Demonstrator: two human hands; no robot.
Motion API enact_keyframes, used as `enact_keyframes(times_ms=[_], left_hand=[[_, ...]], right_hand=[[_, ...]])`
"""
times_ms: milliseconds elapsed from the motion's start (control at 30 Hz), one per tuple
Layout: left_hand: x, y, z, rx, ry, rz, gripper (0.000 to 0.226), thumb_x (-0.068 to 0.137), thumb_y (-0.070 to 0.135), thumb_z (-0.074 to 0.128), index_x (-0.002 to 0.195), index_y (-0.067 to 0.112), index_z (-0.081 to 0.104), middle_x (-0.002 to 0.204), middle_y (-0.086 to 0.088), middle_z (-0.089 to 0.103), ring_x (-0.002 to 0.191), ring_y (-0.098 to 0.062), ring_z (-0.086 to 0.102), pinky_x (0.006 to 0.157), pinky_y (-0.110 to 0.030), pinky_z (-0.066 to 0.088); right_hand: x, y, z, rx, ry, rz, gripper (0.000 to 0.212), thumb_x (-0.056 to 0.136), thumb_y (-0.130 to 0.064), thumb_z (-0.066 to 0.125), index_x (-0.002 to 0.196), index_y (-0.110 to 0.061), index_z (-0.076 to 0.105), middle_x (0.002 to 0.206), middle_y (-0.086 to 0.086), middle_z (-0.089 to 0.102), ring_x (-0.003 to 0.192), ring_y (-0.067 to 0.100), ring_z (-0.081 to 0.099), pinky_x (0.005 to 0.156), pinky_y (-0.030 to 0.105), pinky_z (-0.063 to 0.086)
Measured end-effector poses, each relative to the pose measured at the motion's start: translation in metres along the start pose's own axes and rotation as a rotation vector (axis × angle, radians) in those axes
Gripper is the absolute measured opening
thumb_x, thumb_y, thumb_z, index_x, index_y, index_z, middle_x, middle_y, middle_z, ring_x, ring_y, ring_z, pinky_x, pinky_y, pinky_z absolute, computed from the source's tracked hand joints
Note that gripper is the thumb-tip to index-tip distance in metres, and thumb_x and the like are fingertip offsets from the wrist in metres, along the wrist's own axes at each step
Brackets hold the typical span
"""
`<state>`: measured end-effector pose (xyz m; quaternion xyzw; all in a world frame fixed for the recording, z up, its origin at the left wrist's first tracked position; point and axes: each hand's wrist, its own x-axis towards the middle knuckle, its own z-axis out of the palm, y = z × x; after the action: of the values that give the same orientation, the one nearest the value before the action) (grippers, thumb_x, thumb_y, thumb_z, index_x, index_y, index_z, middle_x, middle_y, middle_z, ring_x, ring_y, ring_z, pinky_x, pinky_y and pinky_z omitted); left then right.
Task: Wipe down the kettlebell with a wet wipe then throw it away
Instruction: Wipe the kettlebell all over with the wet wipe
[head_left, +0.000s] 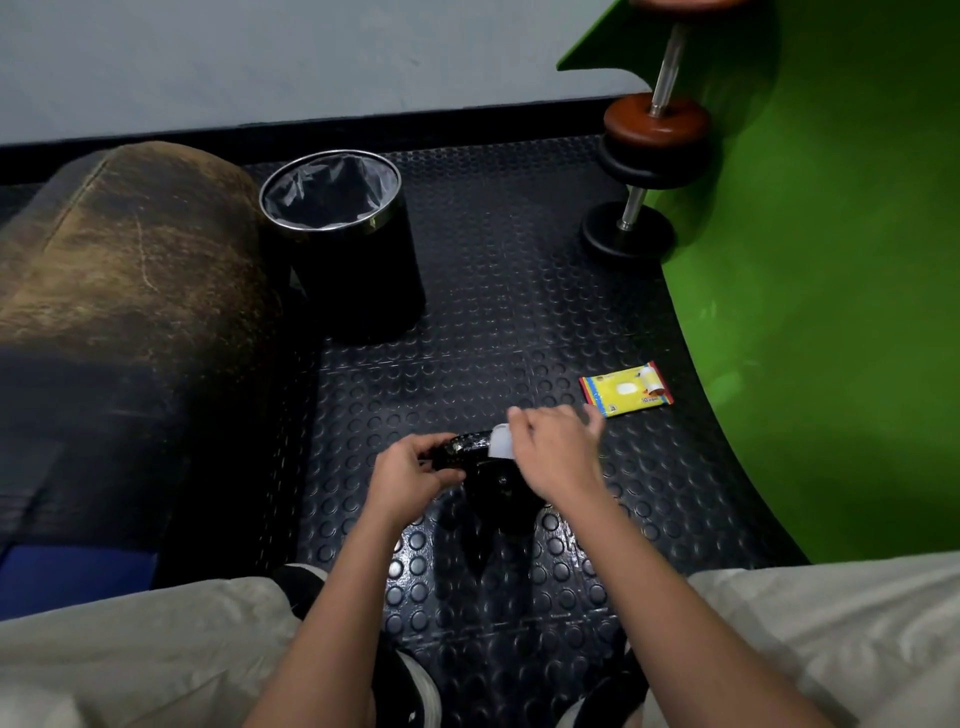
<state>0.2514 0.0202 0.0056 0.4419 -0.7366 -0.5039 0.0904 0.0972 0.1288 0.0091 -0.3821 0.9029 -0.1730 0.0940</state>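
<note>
A black kettlebell (498, 496) stands on the studded rubber floor between my knees, its handle on top. My left hand (410, 470) grips the left end of the handle. My right hand (556, 452) presses a white wet wipe (501, 441) against the right part of the handle; most of the wipe is hidden under my fingers. A yellow pack of wet wipes (626, 389) lies on the floor just beyond my right hand. A black bin (345, 239) with a chrome rim and a grey liner stands open farther back on the left.
A worn brown and black padded bench (119, 291) fills the left side next to the bin. Dumbbells (644, 176) lean against a green wall (831, 312) at the back right. My shoes and pale trouser legs are at the bottom edge.
</note>
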Motion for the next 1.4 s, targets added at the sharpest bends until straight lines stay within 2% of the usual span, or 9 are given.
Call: enact_keyframes(times_ms=[100,233,367,533,733,933,1067,1200,1400], left_hand=[[-0.001,0.001,0.0,-0.014,-0.005,-0.001,0.048,0.073,0.004,0.082,0.116,0.023,0.069,0.091,0.017,0.065,0.079,0.015,0.056,0.064,0.005,0.039],[-0.002,0.0,0.0,0.009,-0.016,0.008,0.051,0.072,0.01,0.083,0.118,0.027,0.068,0.097,0.019,0.064,0.085,0.013,0.056,0.083,-0.007,0.045],[0.001,-0.002,-0.002,0.034,-0.002,0.025,0.051,0.07,0.009,0.084,0.116,0.027,0.07,0.095,0.019,0.066,0.084,0.013,0.059,0.086,-0.01,0.047],[0.0,-0.002,-0.001,0.038,-0.012,0.039,0.051,0.07,0.008,0.084,0.117,0.024,0.07,0.096,0.018,0.066,0.082,0.017,0.057,0.075,0.004,0.04],[-0.001,-0.001,-0.002,0.002,-0.022,0.016,0.052,0.072,0.007,0.083,0.119,0.024,0.068,0.099,0.018,0.064,0.082,0.018,0.054,0.073,0.005,0.039],[-0.002,0.0,-0.001,-0.014,-0.005,0.021,0.053,0.07,0.003,0.083,0.117,0.022,0.069,0.099,0.014,0.066,0.08,0.016,0.057,0.086,-0.004,0.046],[-0.002,-0.001,-0.002,-0.02,-0.021,0.016,0.053,0.071,0.005,0.083,0.118,0.023,0.069,0.102,0.015,0.065,0.083,0.011,0.059,0.078,0.001,0.042],[-0.001,-0.003,-0.003,-0.032,-0.023,-0.001,0.053,0.071,0.006,0.084,0.118,0.024,0.069,0.103,0.016,0.065,0.089,0.004,0.062,0.093,-0.017,0.047],[0.0,-0.003,-0.001,-0.023,-0.018,0.001,0.053,0.071,0.004,0.083,0.118,0.023,0.069,0.095,0.021,0.064,0.083,0.016,0.057,0.073,0.004,0.041]], right_hand=[[0.008,0.001,-0.004,0.003,-0.068,-0.061,0.055,0.105,-0.043,0.026,0.082,-0.022,0.071,0.09,0.002,0.072,0.109,0.021,0.056,0.113,0.044,0.011],[0.011,0.027,-0.015,-0.02,-0.094,0.067,0.055,0.105,-0.045,0.023,0.073,-0.027,0.064,0.084,0.001,0.065,0.114,0.021,0.052,0.114,0.048,0.006],[0.017,-0.012,-0.01,-0.074,-0.194,-0.104,0.067,0.104,-0.047,0.015,0.078,-0.02,0.07,0.094,0.003,0.071,0.117,0.019,0.051,0.117,0.051,0.004],[0.017,-0.02,-0.01,0.012,-0.27,-0.157,0.07,0.105,-0.047,0.011,0.075,-0.014,0.065,0.093,0.005,0.071,0.113,0.019,0.054,0.117,0.048,0.005],[0.015,0.035,-0.017,0.189,-0.06,0.154,0.062,0.106,-0.042,0.019,0.065,-0.017,0.058,0.077,0.001,0.065,0.102,0.021,0.056,0.115,0.049,0.011],[-0.006,0.002,0.012,0.133,0.079,-0.155,0.041,0.101,-0.044,0.035,0.087,-0.026,0.069,0.088,-0.013,0.066,0.102,0.009,0.053,0.112,0.042,0.011],[-0.014,0.033,0.014,0.256,0.257,-0.075,0.034,0.1,-0.04,0.042,0.087,-0.028,0.07,0.086,-0.018,0.064,0.099,0.006,0.054,0.108,0.042,0.023],[-0.029,0.049,0.023,0.338,0.435,0.082,0.031,0.099,-0.036,0.046,0.102,-0.027,0.075,0.099,-0.015,0.071,0.106,0.014,0.059,0.104,0.043,0.03],[-0.039,0.032,0.04,0.294,0.533,-0.076,0.031,0.097,-0.032,0.051,0.115,-0.022,0.074,0.124,-0.01,0.068,0.112,0.013,0.055,0.099,0.03,0.031]])
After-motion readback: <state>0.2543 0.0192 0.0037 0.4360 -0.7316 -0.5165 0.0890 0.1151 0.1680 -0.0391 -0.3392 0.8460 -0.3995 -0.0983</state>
